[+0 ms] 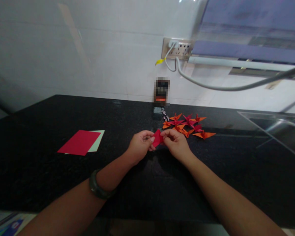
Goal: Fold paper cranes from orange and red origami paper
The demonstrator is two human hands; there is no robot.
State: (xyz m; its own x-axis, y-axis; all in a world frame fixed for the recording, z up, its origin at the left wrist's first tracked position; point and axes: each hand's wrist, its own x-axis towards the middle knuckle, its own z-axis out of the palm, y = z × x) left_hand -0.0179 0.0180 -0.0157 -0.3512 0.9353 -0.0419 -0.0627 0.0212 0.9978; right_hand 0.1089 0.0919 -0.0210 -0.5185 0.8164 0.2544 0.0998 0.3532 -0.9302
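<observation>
Both of my hands pinch one small folded red paper (pixel 157 138) just above the black counter (pixel 51 170). My left hand (pixel 140 146) grips its left side with thumb and fingers closed; a dark bangle sits on that wrist. My right hand (pixel 176 142) holds its right side, fingers pressed together. Just beyond my right hand lies a cluster of finished folded paper cranes (pixel 186 125), red and orange, several in all.
A stack of flat paper sheets (pixel 80 142), red on top of pale green, lies on the counter to the left. A wall socket strip (pixel 178 49) with a white cable hangs at the back. A sink (pixel 280 126) is at the right.
</observation>
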